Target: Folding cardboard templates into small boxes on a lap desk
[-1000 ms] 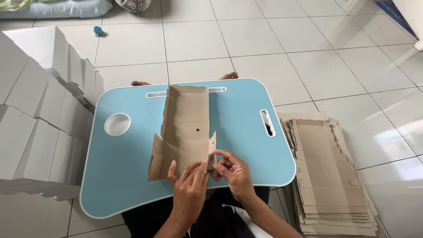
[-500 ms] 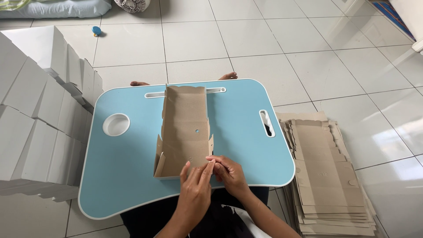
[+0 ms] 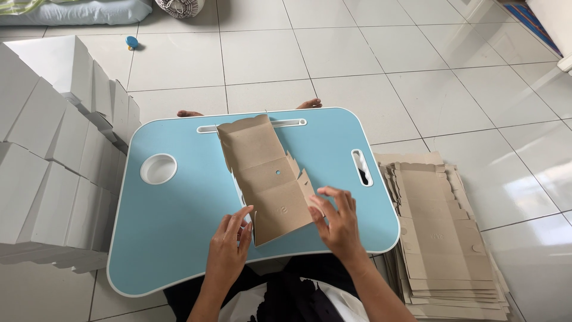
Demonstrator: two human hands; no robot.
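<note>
A flat brown cardboard box blank (image 3: 268, 176) lies on the blue lap table (image 3: 179, 220), turned a little counter-clockwise, with its side flaps partly raised. My left hand (image 3: 229, 250) rests at the blank's near left corner, fingers spread and touching its edge. My right hand (image 3: 339, 223) is at the near right side, fingers apart, pressing the right flap. Neither hand is closed around anything.
A stack of flat brown blanks (image 3: 444, 238) lies on the tiled floor to the right. Folded white boxes (image 3: 53, 161) are piled on the left. The table has a round white cup recess (image 3: 158, 169) and a slot (image 3: 360, 167). A small blue object (image 3: 131, 42) sits on the floor far left.
The blank has been rotated counter-clockwise and shifted toward me. My hands have moved apart from its near middle to its two near corners.
</note>
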